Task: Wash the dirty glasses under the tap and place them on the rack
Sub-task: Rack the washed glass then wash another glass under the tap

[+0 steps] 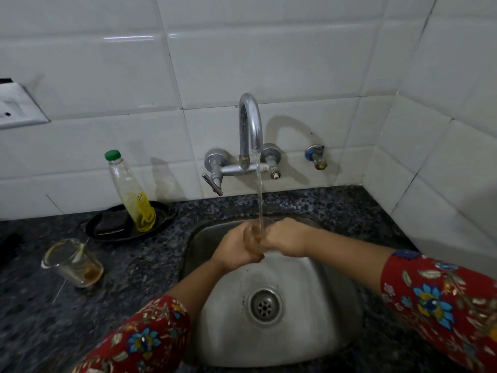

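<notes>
A clear glass (255, 234) with brownish liquid inside is held upright over the steel sink (317, 305). My left hand (235, 246) wraps its left side and my right hand (285, 240) grips its right side. Water streams from the chrome tap (251, 125) straight into the glass. Most of the glass is hidden by my fingers. A second dirty glass (72, 262) with brown residue at its bottom stands on the dark granite counter at the left. No rack is in view.
A black dish (161, 214) behind the second glass holds a dark scrub pad (111, 223) and a soap bottle (131, 192) with a green cap. The tap lever (212, 183) juts out at the left. Tiled walls close in behind and at the right.
</notes>
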### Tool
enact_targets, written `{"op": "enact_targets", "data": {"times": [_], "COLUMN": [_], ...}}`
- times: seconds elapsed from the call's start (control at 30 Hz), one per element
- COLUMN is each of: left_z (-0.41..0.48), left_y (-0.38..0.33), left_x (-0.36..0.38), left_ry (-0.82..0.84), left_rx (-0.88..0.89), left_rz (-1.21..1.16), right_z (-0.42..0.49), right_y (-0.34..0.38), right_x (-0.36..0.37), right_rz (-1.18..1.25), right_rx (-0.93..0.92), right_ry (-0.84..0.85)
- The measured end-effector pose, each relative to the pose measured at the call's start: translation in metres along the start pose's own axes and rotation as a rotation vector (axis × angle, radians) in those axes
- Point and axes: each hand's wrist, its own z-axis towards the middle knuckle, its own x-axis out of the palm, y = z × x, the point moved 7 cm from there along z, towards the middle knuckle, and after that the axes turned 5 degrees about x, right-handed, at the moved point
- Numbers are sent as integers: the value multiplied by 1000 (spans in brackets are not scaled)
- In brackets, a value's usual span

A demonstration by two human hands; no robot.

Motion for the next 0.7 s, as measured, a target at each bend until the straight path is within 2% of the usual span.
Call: {"op": "enact_targets", "data": {"times": [0.07, 0.13, 0.2, 0.27, 0.33, 0.37, 0.43, 0.5, 0.57, 0.63, 0.7], "left_z": [-2, -7, -8, -6, -3, -2, -3, -8, -11, -9, -8], "left_y": [3, 12, 17, 15, 13, 12, 11, 15, 21, 19, 16], "left_x": [2, 5, 4, 1, -1, -2, 0, 1, -1, -4, -5], "left_ry": [-113, -172, -135, -18, 51, 44, -29, -131, -152, -74, -19], "left_rx": [-41, -72, -51, -19, -31, -41, -64, -103, -84, -32, -54], "left_rz": [21, -55, -144, -127, -99, -87, -10, -47, -163, -157, -117], "right_z": [8, 10, 3, -4, -4, -1, 4, 4, 0, -2, 1], "right_y": [4, 12, 12, 9, 0, 0, 10, 17, 13, 8, 4], "right_x": [15, 15, 5, 0, 4, 6, 11, 6, -4, -3, 7], "right_rz": [256, 337, 187, -88, -162, -82, 235, 416, 283, 34, 5], "right_rx": [141, 149, 67, -60, -67, -20, 59, 55, 11, -49, -18], "right_ry": [148, 146, 74, 29, 0, 2, 85, 74, 12, -54, -90]}}
